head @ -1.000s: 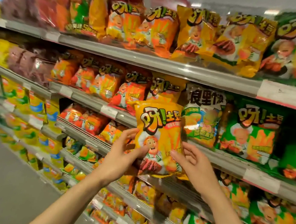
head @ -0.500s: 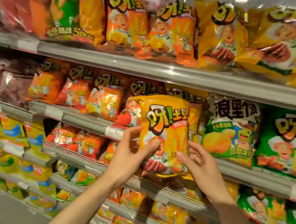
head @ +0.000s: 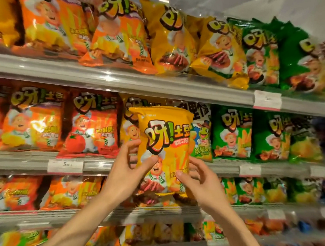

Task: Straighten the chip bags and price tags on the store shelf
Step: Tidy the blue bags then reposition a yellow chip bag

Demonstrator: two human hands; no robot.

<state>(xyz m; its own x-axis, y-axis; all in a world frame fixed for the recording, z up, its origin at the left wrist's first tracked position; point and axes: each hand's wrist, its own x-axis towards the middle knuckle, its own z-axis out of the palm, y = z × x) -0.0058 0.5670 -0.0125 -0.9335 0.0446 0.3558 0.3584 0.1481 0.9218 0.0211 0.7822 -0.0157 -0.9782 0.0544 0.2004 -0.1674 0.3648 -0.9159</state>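
Observation:
A yellow chip bag (head: 165, 140) stands upright in front of the middle shelf (head: 25, 160), held between both hands. My left hand (head: 127, 170) grips its lower left edge, thumb on the front. My right hand (head: 201, 183) grips its lower right edge, fingers curled round the side. Behind it stands another yellow bag (head: 130, 122), with orange bags (head: 91, 125) to the left and green bags (head: 231, 133) to the right. A white price tag (head: 65, 165) sits on the shelf rail left of my hands, another price tag (head: 250, 170) to the right.
The top shelf (head: 121, 81) carries orange, yellow and green bags and a price tag (head: 267, 100). Lower shelves (head: 144, 210) hold more snack bags. Shelf rails jut out towards me at each level.
The view has swung up and closer to the shelves. The yellow bag has risen in front of the middle shelf, still held by both hands at its lower edges.

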